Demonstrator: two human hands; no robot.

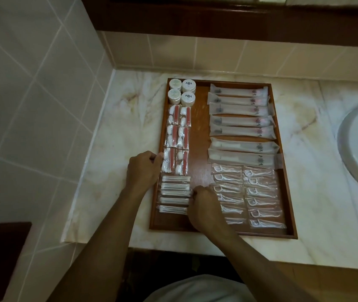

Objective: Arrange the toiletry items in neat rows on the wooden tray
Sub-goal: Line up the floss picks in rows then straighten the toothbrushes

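Marble counter (117, 136) carries the wooden tray (200, 136), which sits near the tiled wall corner on the left, with the sink basin (357, 149) well apart on the right. A bare strip of tray floor runs down the middle between the left and right columns, and a narrow bare band lies along the near rim.

In the far left corner four round white jars (182, 92) stand in a two-by-two block. Below them, six clear packets with pink sticks (178, 140) lie in pairs, their long axes running away from the viewer. Nearer still, cotton swab packets (174, 194) are stacked in a row, long axes running left to right. On the right, long white sachets (241, 120) lie crosswise, and clear floss pick packets (261, 197) fill two columns below them.

The left hand (145, 171) rests at the tray's left rim, fingers curled against the edge beside the nearest pink-stick packet. The right hand (204, 210) reaches in over the near rim, knuckles up, fingertips pinched at the right ends of the swab packets; whether it grips one I cannot tell.
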